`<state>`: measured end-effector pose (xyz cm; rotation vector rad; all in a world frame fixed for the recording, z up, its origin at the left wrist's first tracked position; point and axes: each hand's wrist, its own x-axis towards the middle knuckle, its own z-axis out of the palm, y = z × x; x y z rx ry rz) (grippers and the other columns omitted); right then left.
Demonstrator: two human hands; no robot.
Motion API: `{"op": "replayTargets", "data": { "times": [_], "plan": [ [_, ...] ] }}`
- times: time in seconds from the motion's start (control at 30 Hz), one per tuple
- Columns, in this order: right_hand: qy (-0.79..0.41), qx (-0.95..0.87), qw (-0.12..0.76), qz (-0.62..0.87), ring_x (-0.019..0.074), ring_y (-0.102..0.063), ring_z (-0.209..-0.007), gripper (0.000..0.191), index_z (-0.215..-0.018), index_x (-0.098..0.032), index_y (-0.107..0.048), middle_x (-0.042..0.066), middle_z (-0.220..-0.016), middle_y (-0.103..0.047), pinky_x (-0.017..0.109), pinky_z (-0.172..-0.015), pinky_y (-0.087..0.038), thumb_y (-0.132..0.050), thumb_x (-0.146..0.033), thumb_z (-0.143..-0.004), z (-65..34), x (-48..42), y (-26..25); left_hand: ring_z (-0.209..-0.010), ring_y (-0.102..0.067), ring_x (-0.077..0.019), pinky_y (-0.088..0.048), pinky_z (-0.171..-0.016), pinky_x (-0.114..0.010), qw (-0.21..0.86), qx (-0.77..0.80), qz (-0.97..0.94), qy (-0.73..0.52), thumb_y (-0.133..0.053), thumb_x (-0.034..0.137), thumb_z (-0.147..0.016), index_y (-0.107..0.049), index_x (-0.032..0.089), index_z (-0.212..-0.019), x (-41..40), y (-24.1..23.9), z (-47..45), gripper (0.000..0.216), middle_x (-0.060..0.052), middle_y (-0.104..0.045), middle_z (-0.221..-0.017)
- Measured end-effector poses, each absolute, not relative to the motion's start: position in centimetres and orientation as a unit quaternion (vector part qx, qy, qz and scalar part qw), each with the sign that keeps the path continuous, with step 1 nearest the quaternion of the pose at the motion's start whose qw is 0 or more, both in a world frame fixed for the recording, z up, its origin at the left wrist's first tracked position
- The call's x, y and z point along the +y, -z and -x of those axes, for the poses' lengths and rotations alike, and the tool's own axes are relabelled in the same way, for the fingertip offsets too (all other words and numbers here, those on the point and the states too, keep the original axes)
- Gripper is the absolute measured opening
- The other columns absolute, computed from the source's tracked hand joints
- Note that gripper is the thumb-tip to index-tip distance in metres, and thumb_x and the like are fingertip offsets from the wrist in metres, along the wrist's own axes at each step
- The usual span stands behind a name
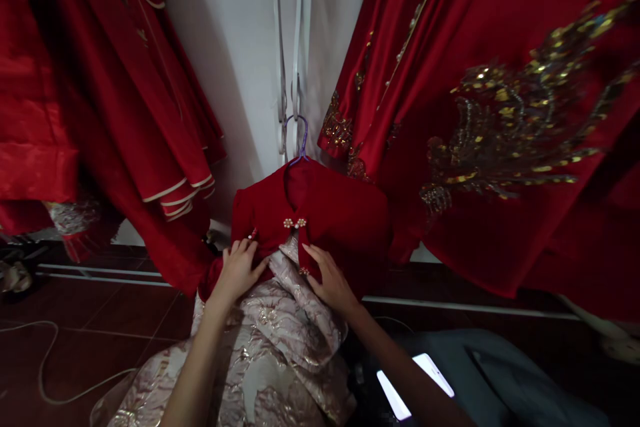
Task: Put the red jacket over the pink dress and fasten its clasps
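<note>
A dark red, matte cloth jacket (350, 220) with a V-shaped neckline hangs from a purple, thin-framed hanger (303, 137), which is hooked at the pale, upright metal rails (299, 33). A flower-shaped, pearly beaded clasp (295, 223) sits across its front opening; a similar small ornament (304, 271) lies lower, at the right hand's fingertips. The left hand (241, 270) rests on the jacket's front, thumb spread from its bent fingers; the right hand (331, 279) curves over the opposite front edge. Whether either pinches the cloth I cannot tell.

Between and below them bulges a pale pink, shiny brocade garment (280, 320), crinkled, with raised floral patterning and metallic glints.

At left hang smooth red garments with cream piping (150, 100); at right, a satiny red garment (490, 227) bears bristling gold sequin embroidery (525, 120). Below the right forearm, a white, glowing phone screen (433, 373) is too glaring to read. A thin white cable (47, 387) loops over dark reddish floor tiles (120, 310).
</note>
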<state>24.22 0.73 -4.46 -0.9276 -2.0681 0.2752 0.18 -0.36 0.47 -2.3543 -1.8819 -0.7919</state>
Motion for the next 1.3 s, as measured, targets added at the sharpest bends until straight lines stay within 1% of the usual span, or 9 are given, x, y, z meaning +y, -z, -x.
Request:
{"op": "replayTargets", "data": {
  "times": [0.1,0.23,0.3,0.4,0.57,0.77,0.93,1.07,1.3],
  "plan": [
    [-0.143,-0.774,0.489,0.377,0.0209,-0.057,-0.101,0.052,-0.127,-0.027,-0.042,0.007,-0.116,-0.057,0.039,-0.087,-0.048,-0.05,-0.016,-0.077,-24.8,0.3,4.4,-0.099,-0.052,-0.0249,-0.04,-0.086,-0.041,-0.002,-0.596,0.757,0.266,-0.048,0.036,-0.083,-0.053,0.02,-0.102,-0.9,-0.2,1.9,0.025,-0.009,-0.059,-0.105],
    [-0.129,-0.697,0.566,0.421,0.0183,-0.055,-0.074,0.002,-0.08,-0.024,-0.055,0.003,-0.079,-0.055,0.033,-0.07,-0.048,-0.055,-0.024,-0.079,-25.5,-0.8,2.5,-0.083,-0.056,-0.0204,-0.044,-0.077,-0.033,-0.065,-0.572,0.766,0.287,-0.051,0.043,-0.081,-0.053,0.019,-0.097,-1.9,-1.4,3.1,0.028,-0.005,-0.06,-0.089],
    [-0.15,-0.673,0.581,0.432,0.0156,-0.05,-0.064,0.016,-0.068,-0.023,-0.047,0.0,-0.068,-0.048,0.029,-0.062,-0.046,-0.056,-0.028,-0.08,-25.6,-1.4,1.4,-0.083,-0.056,-0.0204,-0.044,-0.077,-0.033,-0.063,-0.561,0.776,0.281,-0.05,0.043,-0.082,-0.056,0.019,-0.093,-2.4,-2.1,3.2,0.027,-0.005,-0.06,-0.088],
    [-0.259,-0.65,0.588,0.406,0.0138,-0.05,-0.061,0.018,-0.075,-0.023,-0.044,-0.002,-0.067,-0.048,0.026,-0.059,-0.045,-0.059,-0.033,-0.079,-25.5,-2.3,0.1,-0.086,-0.058,-0.0216,-0.044,-0.079,-0.033,-0.037,-0.559,0.784,0.269,-0.044,0.039,-0.085,-0.059,0.02,-0.091,-3.1,-3.4,3.1,0.025,-0.007,-0.061,-0.091],
    [-0.377,-0.632,0.573,0.36,0.0164,-0.059,-0.085,0.029,-0.107,-0.027,-0.046,0.004,-0.097,-0.057,0.027,-0.073,-0.05,-0.057,-0.033,-0.08,-24.5,-3.7,-2.5,-0.059,-0.06,-0.0197,-0.037,-0.054,-0.026,-0.026,-0.624,0.741,0.248,-0.037,0.035,-0.088,-0.052,0.024,-0.098,-5.0,-7.1,0.8,0.021,-0.002,-0.06,-0.069],
    [-0.365,-0.644,0.583,0.334,0.0163,-0.058,-0.086,0.022,-0.1,-0.026,-0.054,0.003,-0.097,-0.059,0.027,-0.077,-0.049,-0.059,-0.032,-0.079,-23.2,-3.7,-5.4,-0.052,-0.059,-0.0187,-0.036,-0.049,-0.025,-0.112,-0.576,0.717,0.378,-0.04,0.032,-0.087,-0.045,0.019,-0.104,-2.9,-4.4,-7.9,0.022,-0.003,-0.061,-0.064],
    [-0.368,-0.645,0.589,0.321,0.0174,-0.06,-0.084,0.023,-0.102,-0.024,-0.056,0.004,-0.099,-0.063,0.03,-0.076,-0.05,-0.057,-0.032,-0.08,-20.9,-2.1,-5.3,-0.074,-0.065,-0.0249,-0.045,-0.064,-0.032,-0.229,-0.549,0.707,0.384,-0.049,0.023,-0.079,-0.051,0.014,-0.111,0.0,3.3,-12.6,0.033,-0.016,-0.067,-0.083],
    [-0.345,-0.655,0.592,0.318,0.0171,-0.061,-0.085,0.019,-0.099,-0.022,-0.059,0.004,-0.098,-0.065,0.03,-0.077,-0.049,-0.053,-0.03,-0.082,-18.7,-0.3,-3.8,-0.09,-0.063,-0.0234,-0.046,-0.073,-0.032,-0.26,-0.532,0.643,0.485,-0.044,0.026,-0.084,-0.046,0.018,-0.114,-0.7,5.1,-12.4,0.032,-0.014,-0.063,-0.1],
    [-0.206,-0.766,0.494,0.356,0.0147,-0.058,-0.082,0.023,-0.098,-0.021,-0.063,0.003,-0.091,-0.063,0.028,-0.079,-0.046,-0.049,-0.018,-0.081,-16.7,3.5,-0.4,-0.112,-0.046,-0.0225,-0.033,-0.1,-0.042,-0.002,-0.596,0.421,0.684,-0.048,0.023,-0.082,-0.043,0.018,-0.111,-1.0,3.0,-8.1,0.03,-0.013,-0.049,-0.115]
  ]
}}
